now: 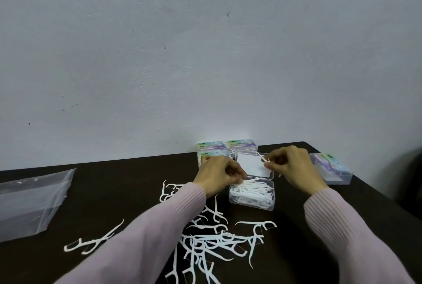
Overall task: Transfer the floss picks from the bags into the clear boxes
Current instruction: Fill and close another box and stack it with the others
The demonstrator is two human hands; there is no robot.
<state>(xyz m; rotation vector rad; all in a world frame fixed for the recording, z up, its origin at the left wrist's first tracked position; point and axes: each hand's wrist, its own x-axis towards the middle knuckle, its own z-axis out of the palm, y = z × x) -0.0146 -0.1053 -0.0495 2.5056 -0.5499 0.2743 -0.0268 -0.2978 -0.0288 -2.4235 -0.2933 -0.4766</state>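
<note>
Mid-fill, lower centre: the left hand pinched picks at the rim of the open clear box; the right hand pinched one floss pick above the lid; loose picks waited on the table, empty bag at left; next, seemingly, lower it in flat.

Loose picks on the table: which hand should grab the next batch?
Left, probably. The left hand sits at the open box's near-left corner, right above the loose picks. The right hand pinches a pick over the lid, farther from the pile.
</note>
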